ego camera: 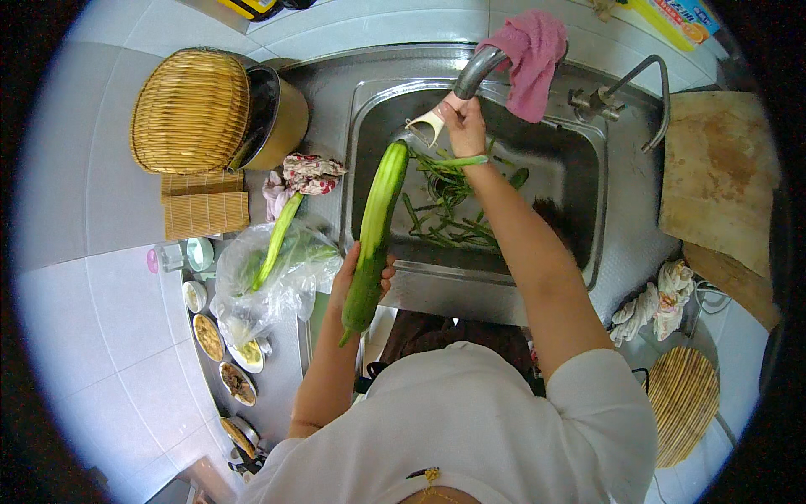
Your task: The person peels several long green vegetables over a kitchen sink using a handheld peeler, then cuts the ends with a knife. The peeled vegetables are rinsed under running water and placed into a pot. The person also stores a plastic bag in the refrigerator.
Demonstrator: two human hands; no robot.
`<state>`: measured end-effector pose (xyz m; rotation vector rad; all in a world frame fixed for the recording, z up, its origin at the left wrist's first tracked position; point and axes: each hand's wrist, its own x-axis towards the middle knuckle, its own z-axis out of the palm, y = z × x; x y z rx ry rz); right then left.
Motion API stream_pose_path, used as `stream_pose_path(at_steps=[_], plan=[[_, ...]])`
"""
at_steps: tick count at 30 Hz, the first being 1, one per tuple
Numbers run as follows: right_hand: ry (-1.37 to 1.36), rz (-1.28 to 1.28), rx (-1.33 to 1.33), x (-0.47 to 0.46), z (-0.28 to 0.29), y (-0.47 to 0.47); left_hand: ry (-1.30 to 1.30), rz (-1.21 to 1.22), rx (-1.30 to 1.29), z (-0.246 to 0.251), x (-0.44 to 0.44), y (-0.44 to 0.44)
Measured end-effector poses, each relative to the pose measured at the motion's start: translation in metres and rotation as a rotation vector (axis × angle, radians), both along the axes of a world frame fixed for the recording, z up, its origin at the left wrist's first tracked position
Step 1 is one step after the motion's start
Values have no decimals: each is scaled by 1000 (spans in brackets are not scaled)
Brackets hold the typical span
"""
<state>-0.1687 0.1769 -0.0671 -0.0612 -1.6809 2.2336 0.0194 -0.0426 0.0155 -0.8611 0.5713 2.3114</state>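
My left hand [352, 277] grips the unpeeled lower half of a long loofah gourd [376, 239]. Its upper half is peeled to pale green, while the stem end stays dark green. In my right hand [466, 129] is a white-headed peeler [428, 124], held under the faucet spout [475, 72] just above the gourd's tip. A strip of green peel [463, 161] lies across my right wrist. Many more dark green peelings [447, 189] are scattered in the stainless steel sink [570, 252] below.
Left of the sink, a peeled gourd [277, 242] rests on a clear plastic bag [252, 302]. Behind it stand a wicker basket [192, 110] and a pot [286, 120]. A pink cloth [532, 57] drapes the faucet; a wooden board [715, 183] stands at right. Several dishes [208, 337] line the left wall.
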Motion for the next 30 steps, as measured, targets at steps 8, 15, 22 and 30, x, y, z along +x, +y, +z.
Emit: stream_pose_path(at_steps=[8,15,22,30], plan=[[-166,426,-69,108,27,-44,22,67,122,-40,-18,4],[53,107,-7,0,-9,-16,47,28,151,-5,-3,6],[-26,389,-65,70,6,-29,-63,120,269,-15,-9,7],[-48,242,45,14,16,-26,115,17,400,-4,12,8]])
